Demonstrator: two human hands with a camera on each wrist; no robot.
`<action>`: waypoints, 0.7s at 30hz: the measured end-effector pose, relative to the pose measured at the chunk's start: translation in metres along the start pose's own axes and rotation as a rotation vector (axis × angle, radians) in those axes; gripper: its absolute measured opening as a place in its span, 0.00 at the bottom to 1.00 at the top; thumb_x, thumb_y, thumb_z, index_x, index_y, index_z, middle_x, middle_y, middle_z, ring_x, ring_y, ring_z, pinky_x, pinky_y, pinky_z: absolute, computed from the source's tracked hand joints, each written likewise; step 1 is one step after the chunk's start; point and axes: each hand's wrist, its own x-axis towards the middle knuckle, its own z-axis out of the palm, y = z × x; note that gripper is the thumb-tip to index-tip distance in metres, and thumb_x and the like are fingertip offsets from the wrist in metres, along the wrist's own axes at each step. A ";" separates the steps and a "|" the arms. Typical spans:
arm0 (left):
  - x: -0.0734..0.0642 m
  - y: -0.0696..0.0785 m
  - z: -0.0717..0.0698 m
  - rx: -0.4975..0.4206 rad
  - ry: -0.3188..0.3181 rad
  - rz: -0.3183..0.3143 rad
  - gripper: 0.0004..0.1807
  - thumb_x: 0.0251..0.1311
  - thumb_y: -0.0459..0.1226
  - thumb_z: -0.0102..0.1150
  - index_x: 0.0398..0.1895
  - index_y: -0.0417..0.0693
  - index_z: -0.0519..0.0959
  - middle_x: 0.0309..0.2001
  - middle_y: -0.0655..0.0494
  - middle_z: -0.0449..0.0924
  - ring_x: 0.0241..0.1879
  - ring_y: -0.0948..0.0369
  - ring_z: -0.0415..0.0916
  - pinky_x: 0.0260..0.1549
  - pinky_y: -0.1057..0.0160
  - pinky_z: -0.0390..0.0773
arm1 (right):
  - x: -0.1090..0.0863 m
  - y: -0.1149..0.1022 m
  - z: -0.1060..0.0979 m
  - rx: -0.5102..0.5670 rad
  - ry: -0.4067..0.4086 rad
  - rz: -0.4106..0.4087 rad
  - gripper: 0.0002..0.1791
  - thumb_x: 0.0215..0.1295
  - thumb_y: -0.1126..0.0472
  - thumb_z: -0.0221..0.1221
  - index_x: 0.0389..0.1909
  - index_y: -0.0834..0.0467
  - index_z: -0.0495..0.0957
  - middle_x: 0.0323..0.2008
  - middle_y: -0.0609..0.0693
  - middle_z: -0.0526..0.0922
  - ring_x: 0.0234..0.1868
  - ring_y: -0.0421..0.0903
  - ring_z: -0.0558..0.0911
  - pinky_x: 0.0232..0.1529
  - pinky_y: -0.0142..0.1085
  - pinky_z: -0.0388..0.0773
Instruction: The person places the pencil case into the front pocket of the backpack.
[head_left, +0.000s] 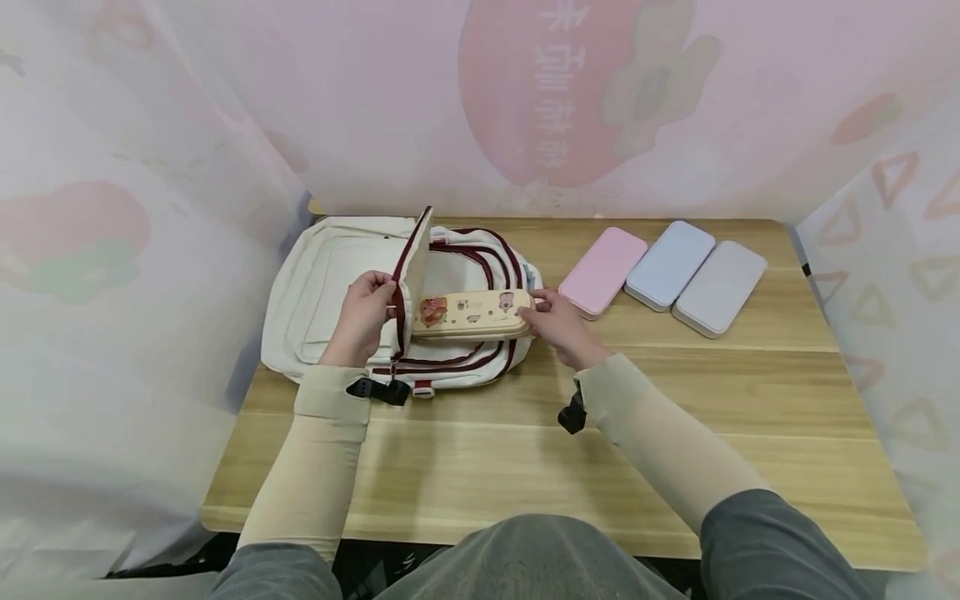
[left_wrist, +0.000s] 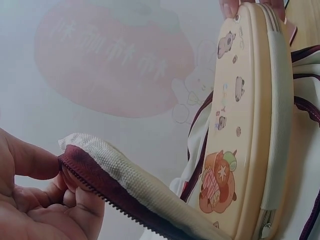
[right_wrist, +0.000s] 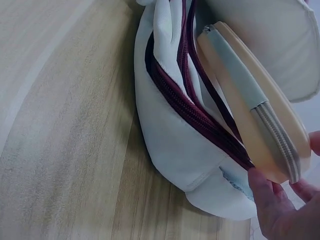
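A white backpack (head_left: 341, 258) with dark red zipper trim lies flat on the table. My left hand (head_left: 367, 308) pinches the edge of its raised front flap (left_wrist: 135, 185) between thumb and fingers. At the flap's opening is a cream pencil case (head_left: 472, 315) with cartoon animal prints and a zipper along its side. The right hand (head_left: 558, 325) grips the case by its right end, thumb and fingers on either side. In the right wrist view the case's far end reaches in under the flap.
Right of the backpack lie a pink case (head_left: 603, 271), a light blue case (head_left: 670, 265) and a pale grey case (head_left: 720, 289), side by side. The wooden table (head_left: 637, 483) extends toward the person. Printed cloth (head_left: 375, 100) hangs behind and at both sides.
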 end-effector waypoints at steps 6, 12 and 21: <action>-0.001 0.002 0.001 -0.027 -0.008 0.005 0.06 0.81 0.32 0.39 0.43 0.39 0.66 0.38 0.51 0.67 0.32 0.64 0.69 0.31 0.69 0.74 | 0.001 0.000 0.006 -0.077 -0.027 -0.029 0.29 0.76 0.63 0.57 0.73 0.68 0.63 0.58 0.67 0.74 0.40 0.46 0.77 0.56 0.50 0.77; 0.000 0.005 0.009 -0.047 -0.016 0.003 0.06 0.81 0.30 0.40 0.42 0.40 0.66 0.37 0.52 0.67 0.31 0.65 0.68 0.29 0.70 0.71 | 0.004 0.002 0.010 -0.145 -0.023 -0.043 0.30 0.75 0.63 0.58 0.73 0.68 0.64 0.59 0.68 0.76 0.41 0.48 0.79 0.57 0.53 0.78; 0.006 0.007 0.025 -0.031 -0.023 0.027 0.05 0.79 0.28 0.42 0.40 0.39 0.67 0.30 0.55 0.66 0.26 0.67 0.64 0.25 0.72 0.67 | 0.005 0.006 0.025 -0.097 -0.024 0.006 0.30 0.75 0.65 0.57 0.75 0.67 0.63 0.65 0.67 0.71 0.60 0.57 0.78 0.59 0.45 0.78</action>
